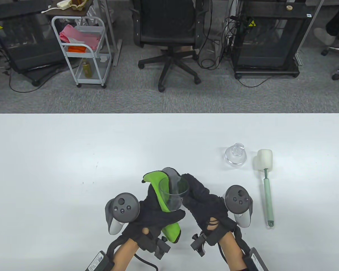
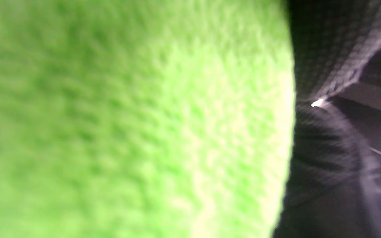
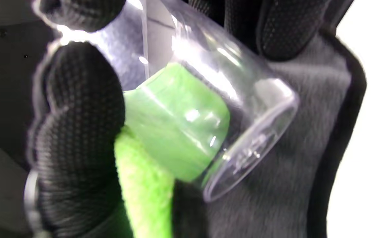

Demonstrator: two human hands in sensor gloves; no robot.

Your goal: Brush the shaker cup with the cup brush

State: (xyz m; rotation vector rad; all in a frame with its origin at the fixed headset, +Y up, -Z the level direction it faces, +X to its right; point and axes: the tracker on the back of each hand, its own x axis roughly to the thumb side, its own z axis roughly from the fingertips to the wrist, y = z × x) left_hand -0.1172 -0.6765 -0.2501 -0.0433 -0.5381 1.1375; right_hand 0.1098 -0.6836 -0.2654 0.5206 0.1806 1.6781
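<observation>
The clear shaker cup [image 1: 173, 192] is held above the table's front middle, between both hands, mouth tilted up. My right hand [image 1: 197, 194] grips the cup from the right. My left hand [image 1: 161, 209] holds a green cloth [image 1: 155, 183] against the cup's left side. In the right wrist view, gloved fingers [image 3: 78, 115] wrap the cup [image 3: 210, 82] with the cloth [image 3: 144, 185] pressed on it. The cloth [image 2: 127, 125] fills the left wrist view. The cup brush [image 1: 267, 186], with a white sponge head and green handle, lies on the table to the right of my right hand, untouched.
A clear domed lid [image 1: 235, 155] stands on the white table [image 1: 73, 155] just left of the brush's sponge head. Beyond the table's far edge are an office chair [image 1: 166, 34] and a white cart [image 1: 82, 50].
</observation>
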